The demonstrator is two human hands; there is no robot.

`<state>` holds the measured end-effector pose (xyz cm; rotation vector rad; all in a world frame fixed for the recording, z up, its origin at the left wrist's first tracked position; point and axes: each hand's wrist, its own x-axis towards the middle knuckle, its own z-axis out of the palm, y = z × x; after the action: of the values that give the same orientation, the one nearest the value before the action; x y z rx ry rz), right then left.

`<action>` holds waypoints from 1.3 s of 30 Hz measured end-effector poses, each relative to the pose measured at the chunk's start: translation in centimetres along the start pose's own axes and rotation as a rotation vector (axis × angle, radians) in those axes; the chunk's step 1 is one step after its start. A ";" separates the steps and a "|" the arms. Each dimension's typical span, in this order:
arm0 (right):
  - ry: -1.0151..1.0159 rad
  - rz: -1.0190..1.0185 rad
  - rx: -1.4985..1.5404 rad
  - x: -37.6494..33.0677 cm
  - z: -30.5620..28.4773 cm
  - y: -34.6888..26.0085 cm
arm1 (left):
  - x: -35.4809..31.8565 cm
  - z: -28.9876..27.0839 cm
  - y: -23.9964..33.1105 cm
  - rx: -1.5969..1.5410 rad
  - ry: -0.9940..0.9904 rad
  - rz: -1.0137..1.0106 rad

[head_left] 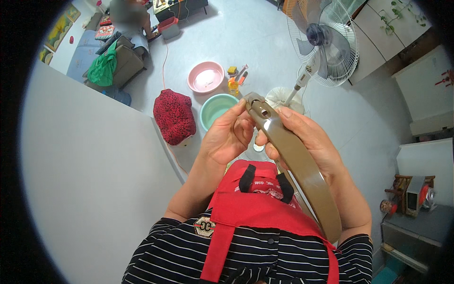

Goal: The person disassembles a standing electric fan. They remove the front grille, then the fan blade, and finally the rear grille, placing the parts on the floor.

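Observation:
In front of my chest I hold a long, curved, glossy brown plastic piece (pixel 295 151). Its far end carries a hole and a small joint-like part, and the rest sweeps down past my right forearm. My left hand (pixel 231 130) pinches the far end between thumb and fingers. Just below the hole, my right hand (pixel 307 139) grips the piece, thumb along its upper right edge and fingertips coming round the left side. The underside is mostly hidden. Beyond my left hand sits a green basin (pixel 215 110) on the floor.
A standing fan (pixel 326 40) rises at the far right. Near the green basin are a pink basin (pixel 205 64), a yellow bottle (pixel 233 86) and a red-and-black patterned cushion (pixel 174 116). A white panel (pixel 94 165) fills the left. Another person sits at the far left by a sofa (pixel 125 61).

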<state>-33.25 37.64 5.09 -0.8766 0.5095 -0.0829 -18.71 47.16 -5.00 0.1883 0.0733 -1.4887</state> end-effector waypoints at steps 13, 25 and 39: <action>0.069 -0.030 -0.011 -0.9 0.7 0.7 | -0.3 1.3 -1.0 0.176 -0.096 0.017; 0.063 -0.099 0.007 -0.5 2.3 0.7 | -0.9 2.1 0.3 0.089 -0.002 0.002; -0.099 0.015 -0.067 -1.0 -1.8 1.6 | -1.5 1.7 -1.3 0.426 0.078 0.269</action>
<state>-35.13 37.66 3.37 -0.9370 0.4280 -0.0089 -20.20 48.28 -3.16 0.5781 -0.2019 -1.2130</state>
